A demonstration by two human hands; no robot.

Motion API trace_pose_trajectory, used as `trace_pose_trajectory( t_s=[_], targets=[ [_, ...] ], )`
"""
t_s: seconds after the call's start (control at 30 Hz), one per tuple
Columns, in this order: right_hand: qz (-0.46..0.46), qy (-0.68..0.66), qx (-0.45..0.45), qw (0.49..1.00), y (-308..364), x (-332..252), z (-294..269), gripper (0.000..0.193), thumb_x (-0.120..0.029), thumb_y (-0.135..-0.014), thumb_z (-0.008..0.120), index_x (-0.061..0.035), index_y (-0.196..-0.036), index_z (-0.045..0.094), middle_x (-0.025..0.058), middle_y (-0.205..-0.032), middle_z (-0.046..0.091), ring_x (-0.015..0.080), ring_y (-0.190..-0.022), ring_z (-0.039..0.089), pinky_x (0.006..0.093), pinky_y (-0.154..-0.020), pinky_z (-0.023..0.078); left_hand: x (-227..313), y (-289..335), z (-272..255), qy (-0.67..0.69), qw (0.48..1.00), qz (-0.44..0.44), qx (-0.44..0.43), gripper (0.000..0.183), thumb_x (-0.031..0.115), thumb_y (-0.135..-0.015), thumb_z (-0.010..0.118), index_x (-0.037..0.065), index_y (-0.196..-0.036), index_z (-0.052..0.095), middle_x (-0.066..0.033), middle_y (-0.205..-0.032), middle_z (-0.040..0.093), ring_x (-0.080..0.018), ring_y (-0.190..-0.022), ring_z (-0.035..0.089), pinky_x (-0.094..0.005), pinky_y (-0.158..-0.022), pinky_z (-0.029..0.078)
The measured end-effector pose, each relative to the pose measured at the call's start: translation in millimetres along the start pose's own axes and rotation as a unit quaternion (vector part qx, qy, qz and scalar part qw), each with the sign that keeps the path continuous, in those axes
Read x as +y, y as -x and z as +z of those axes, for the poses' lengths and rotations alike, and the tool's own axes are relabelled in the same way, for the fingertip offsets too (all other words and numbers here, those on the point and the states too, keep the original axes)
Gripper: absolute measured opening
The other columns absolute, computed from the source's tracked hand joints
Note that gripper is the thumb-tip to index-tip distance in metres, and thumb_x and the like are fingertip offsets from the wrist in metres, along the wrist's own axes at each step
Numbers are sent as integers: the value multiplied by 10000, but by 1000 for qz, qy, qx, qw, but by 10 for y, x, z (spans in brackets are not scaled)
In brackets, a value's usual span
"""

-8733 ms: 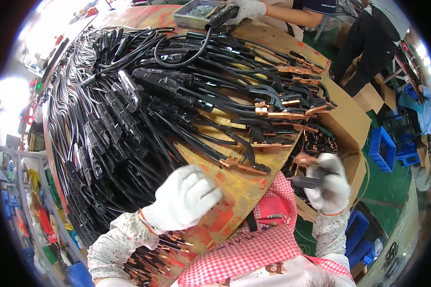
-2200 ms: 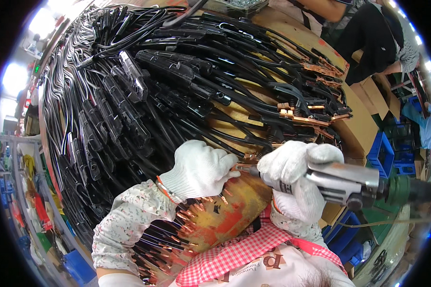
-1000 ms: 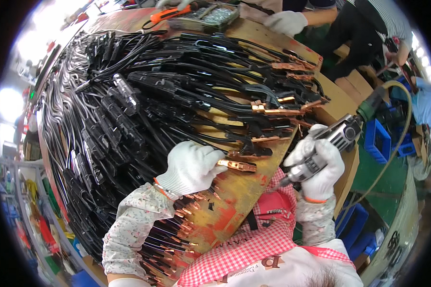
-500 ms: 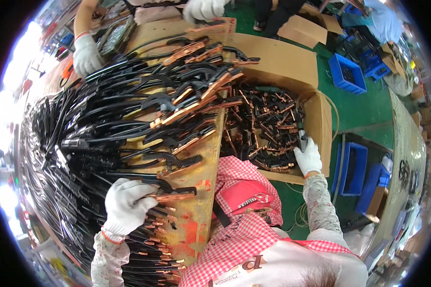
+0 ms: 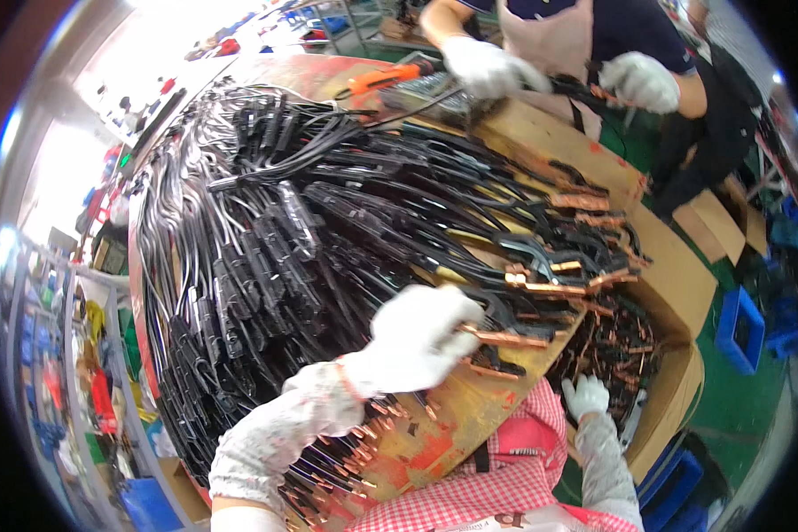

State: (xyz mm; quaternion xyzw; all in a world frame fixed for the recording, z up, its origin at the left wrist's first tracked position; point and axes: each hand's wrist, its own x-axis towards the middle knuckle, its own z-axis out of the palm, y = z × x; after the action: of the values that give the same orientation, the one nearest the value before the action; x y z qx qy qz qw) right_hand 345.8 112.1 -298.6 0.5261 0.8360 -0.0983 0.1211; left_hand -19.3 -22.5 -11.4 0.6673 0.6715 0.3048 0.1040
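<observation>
My left hand (image 5: 421,341), in a white glove and smeared by motion, is closed at the near end of a row of black cable clamps with copper jaws. A copper-jawed clamp (image 5: 510,338) sticks out from its fingers. My right hand (image 5: 586,396), also gloved, reaches with fingers apart over a cardboard box (image 5: 669,412) full of loose copper-and-black clamp parts (image 5: 625,341). Beside it, a grey hand tool (image 5: 633,418) lies along the box's inner side. Black cables (image 5: 239,293) fan out to the left across the wooden table (image 5: 434,439).
Across the table a co-worker's gloved hands (image 5: 492,69) handle a dark piece. An orange-handled tool (image 5: 386,80) lies at the table's far side. Bare copper cable ends (image 5: 359,452) line the near edge. Blue crates (image 5: 738,330) stand on the green floor at right.
The view has swung left. My right hand has let go of the grey tool and moved left over the clamp parts. My left hand stays at the near clamps. The co-worker's hands have come together.
</observation>
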Motion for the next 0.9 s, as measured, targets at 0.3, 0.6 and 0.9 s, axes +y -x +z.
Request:
trace_pose_trajectory(
  t_s=[0.3, 0.6, 0.9],
  targets=[
    [4, 92, 11, 996, 87, -213, -370, 494, -536, -924, 556, -94, -982, 769, 199, -1001, 662, 385, -868, 698, 478, -763, 563, -15, 68, 120, -145, 975, 156, 62, 490, 245, -696, 793, 81, -1123, 619, -74, -1017, 598, -265, -993, 610, -426, -1014, 459],
    [140, -263, -279, 913, 110, -14, -483, 575, -509, -972, 551, -13, -1227, 691, 217, -1178, 711, 328, -1123, 663, 395, -979, 479, -393, 591, -690, -485, 839, 215, -125, 159, 159, -798, 574, 113, -946, 536, -29, -870, 494, -202, -887, 557, -459, -1106, 410],
    [285, -556, -196, 755, 425, 206, -432, 449, -384, -955, 615, -13, -1197, 692, 110, -978, 749, 227, -886, 709, 328, -794, 527, -375, 68, -751, -296, 927, 221, -60, 276, 253, -734, 678, 121, -966, 609, -32, -843, 569, -242, -846, 609, -417, -928, 487]
  ],
)
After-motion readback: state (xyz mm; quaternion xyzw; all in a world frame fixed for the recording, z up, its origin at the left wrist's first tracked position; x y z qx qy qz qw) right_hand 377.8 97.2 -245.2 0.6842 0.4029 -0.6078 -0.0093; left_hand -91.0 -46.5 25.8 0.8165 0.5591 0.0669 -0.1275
